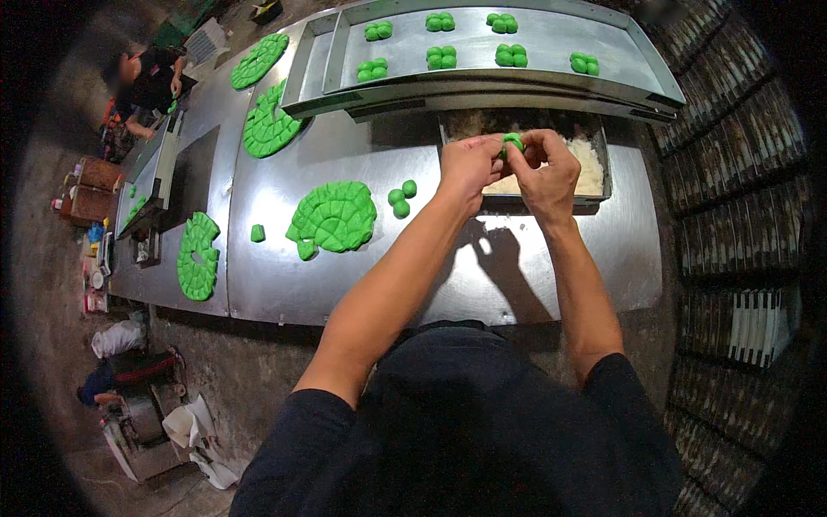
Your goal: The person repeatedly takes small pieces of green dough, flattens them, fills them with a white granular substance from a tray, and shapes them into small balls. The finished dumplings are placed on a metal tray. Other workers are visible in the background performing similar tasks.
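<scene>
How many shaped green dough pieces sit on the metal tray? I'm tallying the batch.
7 on the tray: back row three, front row four. None looks hidden.

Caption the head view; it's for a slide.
Both hands pinch a green dough piece over a filling tray, on a steel table.

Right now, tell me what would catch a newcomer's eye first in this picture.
The bright green dough against grey steel: a scored green dough disc lies mid-table, with more discs to its left. Above it, the left hand and right hand together pinch a small green dough piece over a tray of pale filling. At the top, a long metal tray holds rows of shaped green clusters.
</scene>
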Motion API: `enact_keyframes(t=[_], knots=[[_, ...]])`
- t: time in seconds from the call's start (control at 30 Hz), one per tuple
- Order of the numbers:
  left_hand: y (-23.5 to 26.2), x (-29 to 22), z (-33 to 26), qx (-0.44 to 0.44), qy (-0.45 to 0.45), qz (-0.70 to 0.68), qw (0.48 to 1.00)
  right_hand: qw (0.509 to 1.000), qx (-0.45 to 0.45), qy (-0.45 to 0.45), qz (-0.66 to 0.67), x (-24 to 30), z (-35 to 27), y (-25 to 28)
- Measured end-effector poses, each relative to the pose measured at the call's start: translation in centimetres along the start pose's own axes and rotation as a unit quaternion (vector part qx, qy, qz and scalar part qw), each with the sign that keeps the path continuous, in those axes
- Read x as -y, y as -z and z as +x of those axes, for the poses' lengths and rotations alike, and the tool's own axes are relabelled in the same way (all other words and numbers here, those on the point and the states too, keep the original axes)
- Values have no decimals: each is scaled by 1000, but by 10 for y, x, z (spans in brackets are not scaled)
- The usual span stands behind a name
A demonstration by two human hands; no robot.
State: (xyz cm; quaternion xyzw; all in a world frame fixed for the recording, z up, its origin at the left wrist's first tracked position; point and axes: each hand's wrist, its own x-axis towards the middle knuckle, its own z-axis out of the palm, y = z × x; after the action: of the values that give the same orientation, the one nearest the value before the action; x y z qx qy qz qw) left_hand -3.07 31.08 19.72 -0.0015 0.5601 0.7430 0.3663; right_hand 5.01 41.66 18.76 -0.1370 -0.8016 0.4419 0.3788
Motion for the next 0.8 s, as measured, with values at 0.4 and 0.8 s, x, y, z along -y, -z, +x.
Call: enact_keyframes(t=[0.4, 0.8], knots=[[50, -19, -53, 72, -68, 66, 993, 984, 40, 159, -67, 38, -31, -23], [196, 51, -119, 50, -90, 403, 909, 969, 234, -55, -56, 19, -141, -24]])
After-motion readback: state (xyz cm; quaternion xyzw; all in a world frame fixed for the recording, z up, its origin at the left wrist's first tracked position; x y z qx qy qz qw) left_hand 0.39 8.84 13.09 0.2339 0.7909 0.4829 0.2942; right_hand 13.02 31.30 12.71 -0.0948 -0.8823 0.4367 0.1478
